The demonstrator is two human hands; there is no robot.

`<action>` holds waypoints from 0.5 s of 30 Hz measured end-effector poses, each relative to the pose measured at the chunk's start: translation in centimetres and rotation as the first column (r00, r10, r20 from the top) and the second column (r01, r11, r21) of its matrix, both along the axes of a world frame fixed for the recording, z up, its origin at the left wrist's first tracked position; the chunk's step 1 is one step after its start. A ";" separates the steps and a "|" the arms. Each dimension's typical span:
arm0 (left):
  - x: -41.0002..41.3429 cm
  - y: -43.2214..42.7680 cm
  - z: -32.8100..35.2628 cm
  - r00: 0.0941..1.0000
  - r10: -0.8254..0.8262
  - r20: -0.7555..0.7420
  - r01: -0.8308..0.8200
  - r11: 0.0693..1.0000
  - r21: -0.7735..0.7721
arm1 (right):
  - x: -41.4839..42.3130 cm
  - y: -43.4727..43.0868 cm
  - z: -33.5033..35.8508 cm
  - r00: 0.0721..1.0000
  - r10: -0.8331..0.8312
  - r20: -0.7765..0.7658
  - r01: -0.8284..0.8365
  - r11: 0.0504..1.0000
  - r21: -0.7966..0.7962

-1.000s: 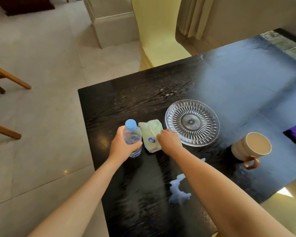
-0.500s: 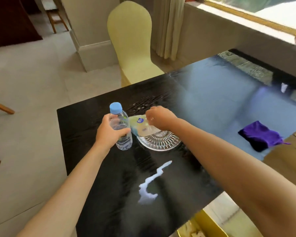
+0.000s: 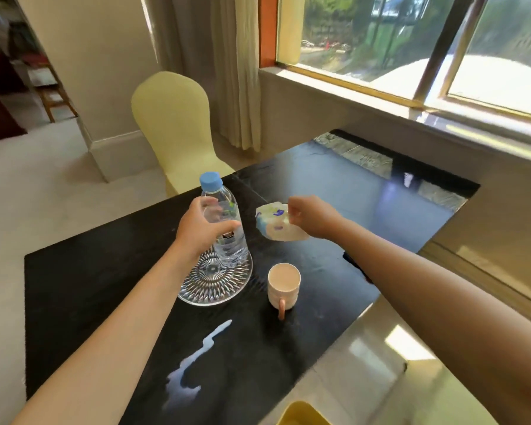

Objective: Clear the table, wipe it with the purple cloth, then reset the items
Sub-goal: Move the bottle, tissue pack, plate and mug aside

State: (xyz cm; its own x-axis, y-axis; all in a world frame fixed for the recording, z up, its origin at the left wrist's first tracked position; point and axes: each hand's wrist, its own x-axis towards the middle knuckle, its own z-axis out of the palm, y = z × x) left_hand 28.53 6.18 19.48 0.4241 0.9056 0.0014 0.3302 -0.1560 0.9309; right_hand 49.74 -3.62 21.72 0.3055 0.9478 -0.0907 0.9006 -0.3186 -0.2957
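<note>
A puddle lay on the black table, nearest the viewer. Below the hands sat a cup and glass plate. The left hand gripped a water bottle; to its right, the right hand pinched a tissue pack aloft.

On the bench, the plate lies left of the cup; a chair stands behind.
</note>
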 end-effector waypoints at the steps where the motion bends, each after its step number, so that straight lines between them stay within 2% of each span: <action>1: 1.0 -0.1 0.0 1.000 -0.015 0.007 0.015 1.000 -0.009 | 1.0 -0.4 -0.4 1.000 -0.029 -0.008 0.029 1.000 0.002; 8: 7.5 2.1 -1.7 0.992 -0.130 0.003 0.130 0.987 -0.098 | 6.9 -0.8 -5.5 0.954 -0.262 -0.148 0.270 0.962 0.037; 12: 9.9 5.3 -3.7 0.988 -0.154 -0.017 0.150 0.979 -0.138 | 9.5 1.1 -9.7 0.913 -0.386 -0.131 0.396 0.916 0.058; 15: 10.9 7.9 -5.8 0.988 -0.152 0.005 0.150 0.969 -0.195 | 10.9 3.4 -12.9 0.902 -0.427 -0.067 0.431 0.900 0.070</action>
